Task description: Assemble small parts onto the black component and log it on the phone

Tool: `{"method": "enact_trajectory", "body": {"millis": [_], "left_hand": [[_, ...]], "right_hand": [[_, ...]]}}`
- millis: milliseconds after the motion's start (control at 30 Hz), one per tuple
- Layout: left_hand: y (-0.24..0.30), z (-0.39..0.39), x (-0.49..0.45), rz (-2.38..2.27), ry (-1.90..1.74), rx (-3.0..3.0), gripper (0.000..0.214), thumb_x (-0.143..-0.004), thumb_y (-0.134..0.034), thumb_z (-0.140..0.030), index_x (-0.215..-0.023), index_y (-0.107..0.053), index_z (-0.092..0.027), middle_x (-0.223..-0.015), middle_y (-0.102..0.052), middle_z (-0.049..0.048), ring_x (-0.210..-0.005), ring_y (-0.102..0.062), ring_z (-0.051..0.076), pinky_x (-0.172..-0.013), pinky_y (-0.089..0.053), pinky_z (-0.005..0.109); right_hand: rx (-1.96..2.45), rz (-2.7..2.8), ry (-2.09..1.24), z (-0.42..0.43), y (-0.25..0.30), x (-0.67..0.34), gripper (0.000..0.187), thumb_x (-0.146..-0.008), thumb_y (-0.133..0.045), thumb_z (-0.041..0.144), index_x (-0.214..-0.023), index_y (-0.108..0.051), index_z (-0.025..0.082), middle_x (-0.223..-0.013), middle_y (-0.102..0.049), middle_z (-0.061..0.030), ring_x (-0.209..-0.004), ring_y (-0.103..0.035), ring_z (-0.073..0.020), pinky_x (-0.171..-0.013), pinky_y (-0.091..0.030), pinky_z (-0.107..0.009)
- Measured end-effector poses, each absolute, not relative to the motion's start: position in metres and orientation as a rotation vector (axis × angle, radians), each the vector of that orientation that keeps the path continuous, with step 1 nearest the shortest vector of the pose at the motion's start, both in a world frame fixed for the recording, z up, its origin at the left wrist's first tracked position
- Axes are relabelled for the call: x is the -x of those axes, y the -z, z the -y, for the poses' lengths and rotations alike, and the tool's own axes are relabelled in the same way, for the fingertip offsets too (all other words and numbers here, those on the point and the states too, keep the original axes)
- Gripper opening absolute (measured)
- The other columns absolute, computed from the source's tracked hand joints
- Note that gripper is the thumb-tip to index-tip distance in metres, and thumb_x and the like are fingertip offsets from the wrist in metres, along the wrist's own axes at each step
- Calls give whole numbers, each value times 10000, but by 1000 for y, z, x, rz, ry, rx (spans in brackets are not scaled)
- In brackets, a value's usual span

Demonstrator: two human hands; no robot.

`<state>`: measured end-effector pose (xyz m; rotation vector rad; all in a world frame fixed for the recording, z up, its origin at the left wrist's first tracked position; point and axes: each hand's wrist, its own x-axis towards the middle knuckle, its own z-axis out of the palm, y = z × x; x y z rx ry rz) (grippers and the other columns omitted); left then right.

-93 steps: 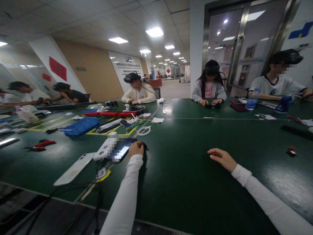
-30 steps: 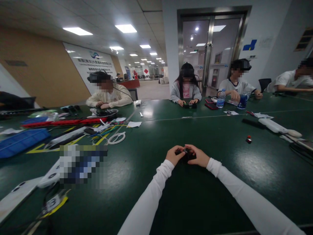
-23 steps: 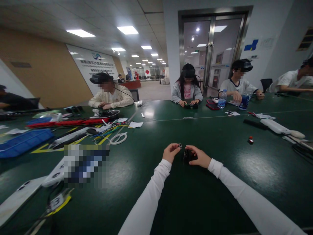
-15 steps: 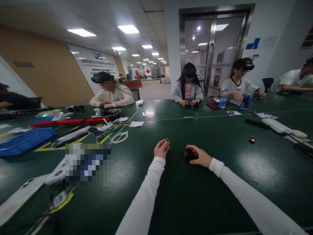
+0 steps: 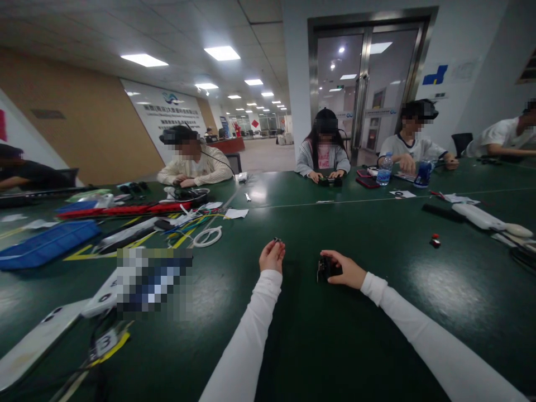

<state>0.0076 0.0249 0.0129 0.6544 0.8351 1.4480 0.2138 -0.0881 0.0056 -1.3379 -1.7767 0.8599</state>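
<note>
Between the thumb and fingers of my left hand [image 5: 272, 256] is a small dark and silvery piece [image 5: 277, 240], too small to name. A short gap to the right, my right hand [image 5: 347, 269] has its thumb and fingers closed around a black block-like part [image 5: 324, 267] with a thin metallic edge on its left side. The fingers hide part of that block. Both hands are over the dark green tabletop [image 5: 301, 335], the two held things apart from each other.
A small red and black item [image 5: 435, 240] lies to the right. Leftward are a coiled white cable [image 5: 207, 237], a blue tray [image 5: 50, 244] and a long white arm-like part [image 5: 42, 338]. Several people sit around the table, with a water bottle [image 5: 384, 170] near one of them.
My left hand has shifted slightly left, away from the black block, with the small piece still pinched. The right hand keeps its grip in nearly the same place. The view has turned slightly.
</note>
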Motion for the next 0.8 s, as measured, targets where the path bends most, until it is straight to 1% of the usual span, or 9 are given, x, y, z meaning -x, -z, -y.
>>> {"method": "enact_trajectory", "body": {"millis": [167, 267, 400, 567, 633, 700, 733, 800], "left_hand": [[-12, 1, -34, -729, -1191, -1116, 245, -671, -583, -253, -859, -461, -154, -719, -615, 26, -707, -597, 138, -699, -434, 298], [-11, 16, -44, -656, -1018, -1393, 240, -718, -534, -300, -880, -434, -154, -746, -626, 42, -767, -588, 149, -763, -411, 327], [-11, 25, -47, -616, -896, -1606, 208, -765, -473, -311, -897, -413, -160, -777, -635, 49, -796, -575, 143, -824, -376, 337], [-12, 25, -43, -658, -824, -1785, 178, -788, -432, -304, -904, -410, -172, -790, -642, 39, -789, -573, 136, -821, -372, 318], [-13, 26, -42, -663, -791, -1857, 167, -788, -428, -296, -905, -415, -177, -793, -643, 31, -782, -573, 134, -814, -375, 312], [-15, 26, -42, -677, -774, -1906, 158, -786, -428, -290, -899, -422, -181, -784, -646, 23, -777, -574, 134, -807, -379, 309], [-15, 26, -42, -688, -774, -1918, 155, -786, -426, -290, -897, -425, -182, -778, -647, 20, -772, -575, 134, -802, -382, 306], [-15, 26, -42, -706, -778, -1927, 159, -787, -419, -294, -900, -431, -183, -781, -647, 19, -770, -577, 134, -791, -389, 299]], "right_hand": [[1336, 1766, -846, 88, -6, -213, 714, -557, -651, 154, -1199, -349, 239, -1154, -487, -64, -989, -492, -215, -800, -389, -364], [1341, 1757, -852, 87, -6, -212, 721, -550, -659, 159, -1198, -352, 236, -1126, -504, -62, -978, -497, -219, -799, -389, -374], [1312, 1743, -857, 87, -4, -213, 730, -558, -665, 170, -1206, -336, 238, -1120, -503, -61, -968, -498, -218, -791, -391, -379], [1260, 1679, -854, 84, 4, -216, 626, -626, -619, 194, -1191, -354, 239, -1114, -500, -62, -949, -504, -200, -749, -419, -350], [1260, 1608, -786, 84, 0, -217, 554, -661, -580, 203, -1174, -374, 237, -1126, -488, -68, -941, -504, -196, -707, -442, -328], [1255, 1554, -645, 91, -16, -214, 472, -692, -537, 207, -1143, -409, 249, -1197, -430, -69, -939, -504, -196, -678, -459, -321], [1243, 1573, -543, 99, -30, -211, 429, -696, -527, 203, -1114, -442, 250, -1232, -399, -68, -931, -509, -199, -690, -461, -331], [1159, 1637, -314, 125, -67, -200, 391, -702, -511, 190, -1088, -477, 241, -1248, -392, -70, -973, -491, -223, -736, -454, -360]]}}
